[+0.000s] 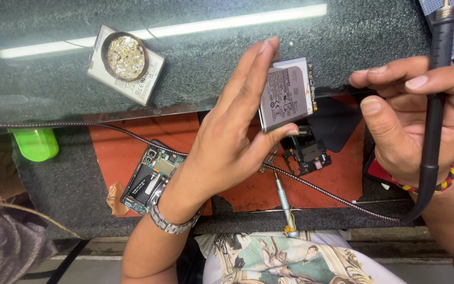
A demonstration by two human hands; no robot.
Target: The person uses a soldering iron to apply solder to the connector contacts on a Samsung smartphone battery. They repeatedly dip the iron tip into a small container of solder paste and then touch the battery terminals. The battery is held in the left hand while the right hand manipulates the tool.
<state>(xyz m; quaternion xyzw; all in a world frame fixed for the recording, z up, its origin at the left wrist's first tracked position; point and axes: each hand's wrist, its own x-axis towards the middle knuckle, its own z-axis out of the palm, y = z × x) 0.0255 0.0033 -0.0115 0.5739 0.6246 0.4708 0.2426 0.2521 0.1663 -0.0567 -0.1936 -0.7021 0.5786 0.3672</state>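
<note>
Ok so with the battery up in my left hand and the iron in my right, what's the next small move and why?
Probably bring the soldering iron tip toward the battery edge. The left hand holds the battery raised and tilted toward the right hand, which grips the iron, its tip pointing away near the frame's top.

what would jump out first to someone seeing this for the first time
The left hand holds a grey phone battery up at centre frame. At right, the right hand grips a black soldering iron. Below left, an opened phone lies on an orange mat.
</note>
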